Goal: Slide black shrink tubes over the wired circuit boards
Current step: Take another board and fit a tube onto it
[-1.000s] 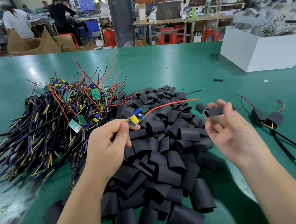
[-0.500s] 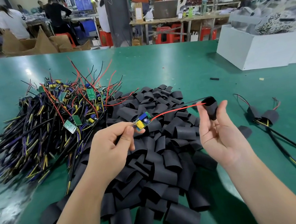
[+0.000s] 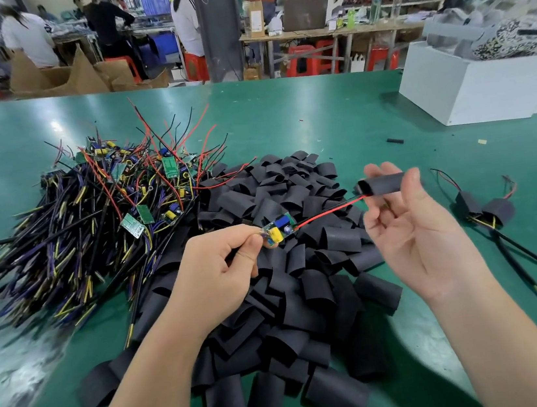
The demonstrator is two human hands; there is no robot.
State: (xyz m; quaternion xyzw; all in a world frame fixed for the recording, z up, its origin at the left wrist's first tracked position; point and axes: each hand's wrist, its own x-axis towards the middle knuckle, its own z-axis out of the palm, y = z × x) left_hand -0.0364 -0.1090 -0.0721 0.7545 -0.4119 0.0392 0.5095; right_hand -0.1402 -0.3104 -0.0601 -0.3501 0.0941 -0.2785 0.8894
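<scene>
one green table [image 3: 316, 111] carries it all: a tangle of wired boards [image 3: 91, 219] to my left, a heap of black shrink tubes [image 3: 305, 284] touching it, and two sleeved pieces [image 3: 486, 208] well apart to my right. over the heap, my left hand [image 3: 214, 272] and right hand [image 3: 415, 242] face each other.

the risk from here, as i judge it, is a snag. the tube [image 3: 384, 184] i hold looks soft and partly flattened, so if its mouth closes or i push off line, a corner of the circuit board [image 3: 279, 229] could catch on the rim. the thin red wire [image 3: 326, 212] could also buckle or strain where it joins the board.

my left hand is curled, thumb and forefinger pinching the board's near end, which hangs in the air above the heap. my right hand lies palm up with loose fingers, thumb and a fingertip pinching the tube near its far end, held roughly level. the red wire and a black one beside it reach the tube's open mouth; whether their tips are inside, i cannot tell.
</scene>
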